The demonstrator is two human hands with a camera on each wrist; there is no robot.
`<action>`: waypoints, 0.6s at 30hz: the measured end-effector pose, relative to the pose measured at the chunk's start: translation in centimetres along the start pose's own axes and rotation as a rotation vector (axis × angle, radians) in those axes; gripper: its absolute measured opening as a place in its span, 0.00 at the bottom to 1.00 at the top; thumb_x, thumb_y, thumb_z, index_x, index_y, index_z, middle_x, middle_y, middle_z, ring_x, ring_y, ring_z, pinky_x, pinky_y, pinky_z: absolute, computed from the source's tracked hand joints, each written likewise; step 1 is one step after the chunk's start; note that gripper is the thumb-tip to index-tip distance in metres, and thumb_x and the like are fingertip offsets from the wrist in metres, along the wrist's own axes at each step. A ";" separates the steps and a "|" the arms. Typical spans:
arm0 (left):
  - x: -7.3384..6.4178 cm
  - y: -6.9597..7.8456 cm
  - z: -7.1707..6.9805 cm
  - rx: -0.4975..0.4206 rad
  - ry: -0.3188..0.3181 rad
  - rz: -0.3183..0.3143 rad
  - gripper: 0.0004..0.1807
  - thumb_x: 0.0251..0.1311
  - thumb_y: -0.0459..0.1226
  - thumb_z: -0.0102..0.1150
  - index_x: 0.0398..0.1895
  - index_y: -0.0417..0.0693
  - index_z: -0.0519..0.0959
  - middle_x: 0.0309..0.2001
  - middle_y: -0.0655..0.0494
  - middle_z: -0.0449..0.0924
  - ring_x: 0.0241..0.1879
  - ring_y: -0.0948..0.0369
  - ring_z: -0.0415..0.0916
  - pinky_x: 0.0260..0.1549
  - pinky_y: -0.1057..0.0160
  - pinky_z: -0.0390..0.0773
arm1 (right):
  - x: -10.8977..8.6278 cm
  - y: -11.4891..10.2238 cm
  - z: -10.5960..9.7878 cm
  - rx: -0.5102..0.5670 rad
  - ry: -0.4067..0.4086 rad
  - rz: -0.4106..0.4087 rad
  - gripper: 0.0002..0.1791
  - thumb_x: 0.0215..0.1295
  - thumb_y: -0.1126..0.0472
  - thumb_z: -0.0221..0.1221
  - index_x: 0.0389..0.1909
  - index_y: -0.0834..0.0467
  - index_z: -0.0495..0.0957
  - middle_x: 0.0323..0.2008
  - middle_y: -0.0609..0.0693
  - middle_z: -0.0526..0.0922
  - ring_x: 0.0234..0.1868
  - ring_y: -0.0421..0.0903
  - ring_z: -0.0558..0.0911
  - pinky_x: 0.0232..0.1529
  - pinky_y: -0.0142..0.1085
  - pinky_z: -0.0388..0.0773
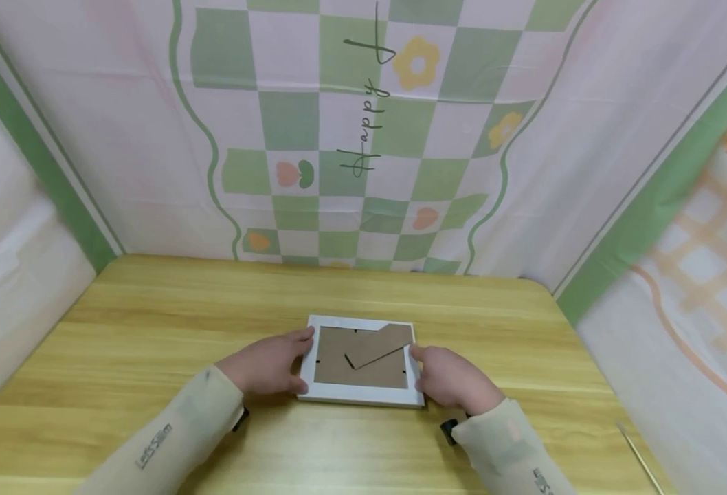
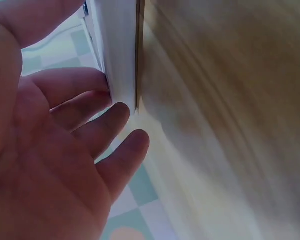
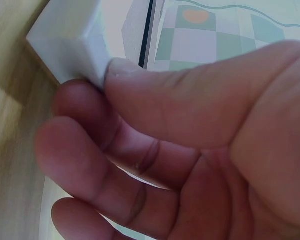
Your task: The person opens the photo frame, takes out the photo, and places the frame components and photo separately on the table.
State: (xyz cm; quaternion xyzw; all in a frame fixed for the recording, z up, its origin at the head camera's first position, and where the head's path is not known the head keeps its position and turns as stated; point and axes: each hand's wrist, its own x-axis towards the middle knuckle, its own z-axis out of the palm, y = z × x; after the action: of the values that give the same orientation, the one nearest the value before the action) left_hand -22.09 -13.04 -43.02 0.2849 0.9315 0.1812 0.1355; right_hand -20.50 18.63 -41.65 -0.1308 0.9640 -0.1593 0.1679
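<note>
"Yellow wood-grain tabletop [image 1: 178, 309], green-and-white checked cloth [image 1: 351, 124] hung behind. What's on it?"

"White rectangular picture frame [image 1: 363, 396], back side up, b/w the two hands. Brown cardboard-like backing board [image 1: 339, 375] set in it, small black tabs [image 1: 404, 372] at the board's edges, brown folding stand flap [image 1: 394, 337] lying across it & over the rim, far R."

"Hands?"

"L hand [image 1: 271, 364]: fingers loose, thumb & fingertips against the L rim, not wrapped round it. R hand [image 1: 453, 377]: thumb & index pinching the R edge."

"How'd you handle it well?"

"Both sides level, IMO, w/ matched light pressure, b/c a one-sided pull could skew it. R thumb's best on the rim, clear of the flap, so nothing snags. Mind the tabs too: thin, prob. easy to bend."

"Is it flat on the table?"

"Near it, def. Touching? Too dim under the edge to say for sure."
</note>
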 end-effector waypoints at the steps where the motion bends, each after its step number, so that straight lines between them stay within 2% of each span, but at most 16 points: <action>1: 0.1 0.0 -0.1 0.008 -0.010 -0.001 0.44 0.56 0.45 0.73 0.71 0.34 0.65 0.75 0.46 0.56 0.71 0.49 0.57 0.67 0.52 0.60 | 0.0 0.0 0.0 0.003 -0.002 0.002 0.31 0.64 0.70 0.60 0.69 0.68 0.67 0.58 0.64 0.78 0.22 0.45 0.71 0.41 0.44 0.73; 3: 0.4 0.1 -0.3 0.034 -0.027 0.000 0.44 0.54 0.46 0.74 0.70 0.34 0.67 0.74 0.45 0.58 0.71 0.48 0.59 0.66 0.52 0.62 | 0.0 0.0 0.0 0.003 -0.003 0.002 0.31 0.65 0.70 0.60 0.69 0.68 0.67 0.59 0.64 0.77 0.23 0.45 0.71 0.41 0.44 0.73; 6: 0.9 0.3 -0.3 0.075 -0.028 0.005 0.40 0.50 0.46 0.77 0.63 0.33 0.74 0.72 0.43 0.61 0.65 0.48 0.67 0.63 0.54 0.67 | 0.0 -0.1 0.0 0.001 -0.005 0.000 0.31 0.65 0.70 0.60 0.69 0.68 0.67 0.59 0.65 0.77 0.24 0.45 0.72 0.40 0.44 0.73; 10: 1.5 0.8 0.0 0.141 -0.017 0.005 0.28 0.44 0.46 0.80 0.42 0.35 0.82 0.69 0.39 0.65 0.53 0.50 0.78 0.54 0.57 0.75 | 0.0 -0.1 0.0 0.000 -0.008 -0.003 0.31 0.65 0.70 0.59 0.69 0.69 0.67 0.58 0.65 0.77 0.23 0.46 0.72 0.40 0.44 0.73; 12: 1.6 1.0 0.1 0.157 -0.030 -0.010 0.33 0.44 0.46 0.80 0.47 0.31 0.80 0.71 0.38 0.62 0.53 0.49 0.78 0.53 0.57 0.76 | 0.0 -0.2 0.0 -0.002 -0.008 -0.006 0.30 0.65 0.70 0.59 0.69 0.69 0.67 0.59 0.65 0.77 0.26 0.45 0.73 0.40 0.44 0.73; 14: 1.7 1.0 0.0 0.139 -0.054 -0.042 0.42 0.44 0.48 0.80 0.57 0.29 0.75 0.74 0.39 0.56 0.58 0.47 0.75 0.56 0.56 0.74 | 0.0 -0.2 0.0 -0.005 -0.006 -0.006 0.30 0.65 0.70 0.59 0.69 0.69 0.67 0.60 0.65 0.77 0.28 0.46 0.74 0.41 0.44 0.73; 16: 1.7 0.8 -0.3 0.094 -0.075 -0.079 0.55 0.43 0.49 0.80 0.70 0.30 0.64 0.77 0.41 0.49 0.64 0.46 0.68 0.59 0.54 0.71 | 0.0 -0.2 -0.1 -0.005 -0.005 -0.006 0.30 0.65 0.71 0.58 0.69 0.69 0.67 0.60 0.65 0.76 0.29 0.46 0.74 0.41 0.44 0.73; 18: 1.8 0.5 -0.5 0.054 -0.096 -0.109 0.62 0.42 0.51 0.81 0.76 0.34 0.56 0.78 0.44 0.44 0.67 0.46 0.64 0.62 0.53 0.68 | 0.0 -0.3 -0.1 -0.006 -0.004 -0.009 0.30 0.65 0.70 0.58 0.69 0.68 0.67 0.60 0.65 0.76 0.30 0.46 0.74 0.42 0.44 0.72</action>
State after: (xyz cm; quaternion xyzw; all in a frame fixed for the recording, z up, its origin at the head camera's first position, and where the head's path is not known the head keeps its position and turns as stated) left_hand -23.43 -11.74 -42.59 0.2456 0.9426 0.1347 0.1818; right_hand -20.45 18.43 -41.46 -0.1361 0.9635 -0.1569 0.1686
